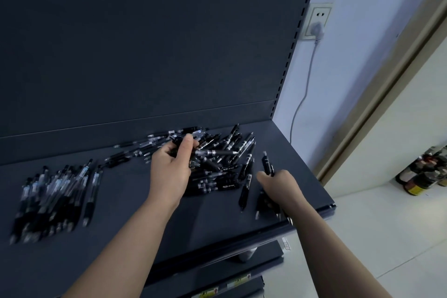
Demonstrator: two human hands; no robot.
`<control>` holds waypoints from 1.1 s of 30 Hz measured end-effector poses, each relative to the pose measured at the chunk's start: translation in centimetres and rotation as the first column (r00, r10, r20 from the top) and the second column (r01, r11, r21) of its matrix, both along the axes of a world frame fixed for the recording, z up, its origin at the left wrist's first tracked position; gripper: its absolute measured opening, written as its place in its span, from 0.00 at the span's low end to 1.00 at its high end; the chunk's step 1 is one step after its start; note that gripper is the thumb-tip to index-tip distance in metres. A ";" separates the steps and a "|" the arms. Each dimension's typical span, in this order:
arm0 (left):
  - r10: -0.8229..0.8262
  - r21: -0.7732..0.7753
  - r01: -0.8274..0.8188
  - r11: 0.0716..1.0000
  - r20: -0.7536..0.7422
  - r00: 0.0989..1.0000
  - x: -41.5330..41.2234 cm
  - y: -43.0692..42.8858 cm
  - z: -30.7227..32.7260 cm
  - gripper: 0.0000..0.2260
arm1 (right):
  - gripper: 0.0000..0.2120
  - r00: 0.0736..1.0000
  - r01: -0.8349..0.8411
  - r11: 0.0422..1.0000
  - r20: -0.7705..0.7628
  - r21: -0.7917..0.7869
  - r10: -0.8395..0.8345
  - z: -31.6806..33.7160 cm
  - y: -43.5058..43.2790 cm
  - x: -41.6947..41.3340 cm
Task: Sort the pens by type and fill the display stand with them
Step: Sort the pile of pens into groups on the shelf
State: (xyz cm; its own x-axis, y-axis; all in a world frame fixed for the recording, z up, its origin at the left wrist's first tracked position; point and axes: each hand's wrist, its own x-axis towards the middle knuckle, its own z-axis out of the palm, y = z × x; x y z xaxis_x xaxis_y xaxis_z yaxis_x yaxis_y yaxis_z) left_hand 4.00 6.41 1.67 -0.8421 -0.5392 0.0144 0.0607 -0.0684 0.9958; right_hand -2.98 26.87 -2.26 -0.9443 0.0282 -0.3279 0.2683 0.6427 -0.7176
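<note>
A loose heap of black pens [217,152] lies at the back right of the dark display shelf [125,205]. My left hand [170,167] rests on the heap's left side with its fingers closed around a few pens. My right hand [278,186] is at the heap's right edge and grips a small bundle of black pens [268,167]; their ends stick out above and below the fist. A sorted row of clear-barrelled pens [55,196] lies side by side at the far left of the shelf.
The shelf's dark back panel [145,43] rises behind the pens. Its right front corner [331,205] is close to my right forearm. Lower shelves [242,271] show beneath. A wall socket with a plugged cable [389,26] and several bottles on the floor [425,176] are at right.
</note>
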 end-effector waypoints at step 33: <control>-0.053 0.373 -0.064 0.926 0.294 0.954 1.1 -3.0 -2.4 0.11 | 0.07 0.851 -0.488 0.851 -0.112 0.196 0.513 0.1 -0.9 -1.0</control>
State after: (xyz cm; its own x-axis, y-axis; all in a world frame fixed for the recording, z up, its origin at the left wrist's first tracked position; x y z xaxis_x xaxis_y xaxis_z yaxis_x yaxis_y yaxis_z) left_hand 5.10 3.43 -0.73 -0.7736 -0.4599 -0.4360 -0.2282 -0.4397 0.8687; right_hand -4.02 25.94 -2.13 -0.8815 -0.4240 -0.2078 -0.2259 0.7651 -0.6030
